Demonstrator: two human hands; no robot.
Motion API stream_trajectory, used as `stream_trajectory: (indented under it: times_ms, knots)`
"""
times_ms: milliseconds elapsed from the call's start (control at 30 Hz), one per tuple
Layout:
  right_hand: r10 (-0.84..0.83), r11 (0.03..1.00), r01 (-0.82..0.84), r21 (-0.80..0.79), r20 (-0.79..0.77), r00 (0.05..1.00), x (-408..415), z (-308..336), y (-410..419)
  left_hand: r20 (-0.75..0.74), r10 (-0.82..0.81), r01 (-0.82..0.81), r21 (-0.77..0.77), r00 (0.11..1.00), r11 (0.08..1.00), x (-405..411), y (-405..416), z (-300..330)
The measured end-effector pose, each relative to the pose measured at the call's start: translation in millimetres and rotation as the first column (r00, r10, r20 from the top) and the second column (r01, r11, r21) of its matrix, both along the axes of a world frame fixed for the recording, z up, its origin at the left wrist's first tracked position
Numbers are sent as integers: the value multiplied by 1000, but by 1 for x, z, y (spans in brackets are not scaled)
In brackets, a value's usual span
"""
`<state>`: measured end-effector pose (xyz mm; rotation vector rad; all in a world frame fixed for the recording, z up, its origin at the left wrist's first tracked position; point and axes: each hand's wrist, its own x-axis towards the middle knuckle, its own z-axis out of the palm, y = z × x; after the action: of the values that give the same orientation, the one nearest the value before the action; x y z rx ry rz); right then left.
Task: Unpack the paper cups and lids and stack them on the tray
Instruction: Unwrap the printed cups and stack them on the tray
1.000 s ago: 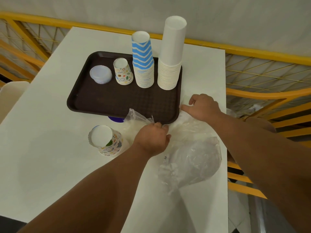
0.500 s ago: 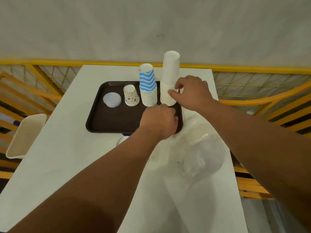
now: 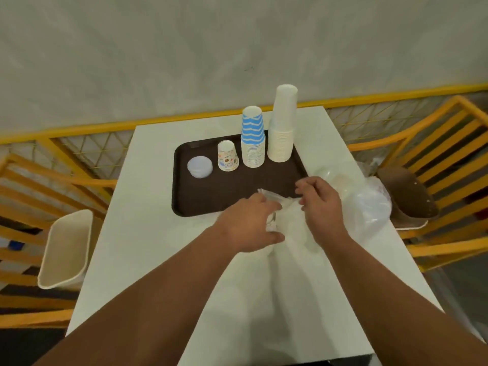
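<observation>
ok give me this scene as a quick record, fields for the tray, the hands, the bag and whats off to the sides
tray: brown tray on white table
on tray, left to right: lids, patterned cup, blue striped stack, white stack
cups: all upside down
left hand: grips clear bag
right hand: pinches the bag
bag contents: hard to tell
right of hands: more clear plastic
sides: cream chair left, brown chair right
</observation>
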<state>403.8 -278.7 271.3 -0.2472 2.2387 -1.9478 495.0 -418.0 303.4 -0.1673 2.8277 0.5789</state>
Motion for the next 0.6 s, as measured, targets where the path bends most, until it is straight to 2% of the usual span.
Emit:
stream_trajectory:
  times_ms: [100, 167, 233, 300, 367, 500, 600]
  knots:
    - [-28, 997, 16, 79, 156, 987, 32, -39, 13, -16, 78, -76, 110, 997, 991, 11, 2, -19]
    - [45, 981, -95, 171, 278, 959, 45, -63, 16, -26, 129, -122, 170, 991, 978, 12, -1, -25]
    - [198, 940, -291, 180, 406, 892, 51, -80, 14, -25, 146, -138, 200, 989, 970, 9, -6, -26]
    - [370, 849, -473, 236, 374, 850, 51, -90, 10, -22, 198, -187, 248, 980, 951, 5, -14, -25]
    - [474, 784, -542, 303, 271, 838, 52, -94, -1, -29, 267, -247, 293, 963, 924, 2, -22, -25]
    - [442, 785, -495, 372, 222, 869, 58, -107, -23, -11, 342, -313, 373, 940, 873, 2, -33, -27]
    - [408, 828, -441, 347, 166, 898, 65, -110, -32, 70, 398, -380, 483, 915, 789, 6, -43, -31]
